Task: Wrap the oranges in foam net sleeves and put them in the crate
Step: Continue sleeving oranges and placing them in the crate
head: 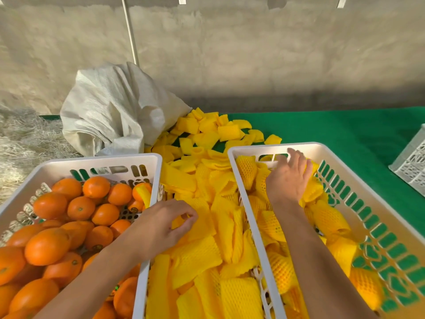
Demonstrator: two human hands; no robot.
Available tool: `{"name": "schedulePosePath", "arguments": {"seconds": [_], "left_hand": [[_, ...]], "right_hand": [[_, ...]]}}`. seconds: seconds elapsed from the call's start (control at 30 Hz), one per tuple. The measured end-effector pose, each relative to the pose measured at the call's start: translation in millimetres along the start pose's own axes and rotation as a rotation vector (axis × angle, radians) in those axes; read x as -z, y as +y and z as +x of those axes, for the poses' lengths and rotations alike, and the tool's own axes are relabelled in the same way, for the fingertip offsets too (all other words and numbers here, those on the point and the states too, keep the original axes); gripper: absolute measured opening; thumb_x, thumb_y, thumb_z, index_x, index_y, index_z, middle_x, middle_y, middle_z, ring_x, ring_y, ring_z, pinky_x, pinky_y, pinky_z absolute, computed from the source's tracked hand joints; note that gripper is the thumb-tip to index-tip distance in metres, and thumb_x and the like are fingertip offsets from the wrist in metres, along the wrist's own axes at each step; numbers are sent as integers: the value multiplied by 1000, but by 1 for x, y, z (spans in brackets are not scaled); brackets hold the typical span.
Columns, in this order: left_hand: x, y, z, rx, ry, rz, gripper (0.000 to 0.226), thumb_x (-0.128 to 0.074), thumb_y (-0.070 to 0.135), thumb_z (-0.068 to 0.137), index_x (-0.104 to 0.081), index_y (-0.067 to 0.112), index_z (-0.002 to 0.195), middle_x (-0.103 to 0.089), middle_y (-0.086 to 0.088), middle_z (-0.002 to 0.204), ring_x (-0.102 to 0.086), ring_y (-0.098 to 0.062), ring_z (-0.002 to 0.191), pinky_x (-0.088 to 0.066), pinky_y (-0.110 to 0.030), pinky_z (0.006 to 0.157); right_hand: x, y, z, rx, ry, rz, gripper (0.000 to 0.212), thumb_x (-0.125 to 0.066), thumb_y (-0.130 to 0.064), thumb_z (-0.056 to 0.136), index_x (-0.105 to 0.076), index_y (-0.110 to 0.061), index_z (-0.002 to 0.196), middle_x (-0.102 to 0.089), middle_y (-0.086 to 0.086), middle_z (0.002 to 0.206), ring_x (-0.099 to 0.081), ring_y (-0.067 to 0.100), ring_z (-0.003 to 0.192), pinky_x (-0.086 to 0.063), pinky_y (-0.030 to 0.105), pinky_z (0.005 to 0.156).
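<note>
Work surface: a green cloth (333, 132) covers the table before a bare grey wall (230, 54), with dry straw (20, 139) at your far left. A crumpled white woven sack (110, 107) lies at the back, yellow foam net sleeves (207, 226) spilling from it and filling the gap between the two white crates. The corner of a pale lattice crate (411, 162) shows at the right edge. The left crate (147, 157) holds bare oranges (48, 247), heaped to its rim; one sleeve rests among them at the far corner. The right crate (322, 146) holds wrapped oranges (280, 270), each inside a yellow net. Your left hand (161, 226) reaches over the left crate's edge onto the loose sleeves, its curled thumb and fingers pinching one. Your right hand (289, 178) is inside the right crate near its far end, fingers spread and relaxed, lying on a wrapped orange without gripping it
</note>
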State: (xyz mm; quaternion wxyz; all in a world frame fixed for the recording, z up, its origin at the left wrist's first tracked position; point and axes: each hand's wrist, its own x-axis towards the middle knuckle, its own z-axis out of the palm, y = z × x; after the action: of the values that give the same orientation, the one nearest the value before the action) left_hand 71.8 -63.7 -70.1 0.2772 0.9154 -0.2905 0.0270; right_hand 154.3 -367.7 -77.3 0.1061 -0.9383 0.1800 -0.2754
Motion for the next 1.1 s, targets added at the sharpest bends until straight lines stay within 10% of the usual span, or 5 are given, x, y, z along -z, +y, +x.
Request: {"name": "schedulePosePath", "arguments": {"seconds": [0.33, 0.57, 0.77, 1.0, 1.1], "left_hand": [[-7, -4, 4, -7, -115, 344, 32, -47, 60, 102, -64, 38, 117, -65, 19, 114, -55, -2, 103, -30, -13, 92], [-13, -8, 11, 110, -184, 565, 71, -59, 63, 91, -44, 33, 153, -33, 5, 162, -25, -17, 151, -12, -38, 127], [-18, -10, 14, 201, -172, 692, 51, -52, 61, 95, -61, 31, 135, -66, 8, 132, -52, -13, 134, 11, -40, 126], [-17, -11, 13, 163, 67, 509, 31, -42, 26, 109, -69, 18, 96, -72, -2, 84, -68, -20, 83, -16, -37, 128], [-15, -7, 14, 180, 235, 190, 28, -52, 10, 105, -65, 6, 81, -65, -10, 72, -61, -18, 73, -46, -30, 100]], "right_hand": [[31, -81, -35, 504, 39, 252, 17, -55, -11, 94, -70, -11, 85, -65, 5, 84, -57, 25, 84, -44, 41, 80], [8, -109, -85, 685, -470, 201, 28, -48, -22, 100, -63, -17, 124, -66, 4, 121, -56, 25, 115, -40, 40, 97], [3, -96, -79, 678, -658, 252, 26, -54, -23, 101, -67, -19, 124, -66, 5, 124, -58, 25, 116, -47, 41, 98], [7, -101, -83, 616, -590, 383, 48, -36, -51, 107, -57, -18, 79, -58, 0, 74, -56, 22, 72, -39, 35, 57], [9, -107, -82, 565, -520, 455, 51, -36, -66, 100, -66, -26, 96, -67, -9, 93, -60, 9, 85, -49, 32, 66]]}}
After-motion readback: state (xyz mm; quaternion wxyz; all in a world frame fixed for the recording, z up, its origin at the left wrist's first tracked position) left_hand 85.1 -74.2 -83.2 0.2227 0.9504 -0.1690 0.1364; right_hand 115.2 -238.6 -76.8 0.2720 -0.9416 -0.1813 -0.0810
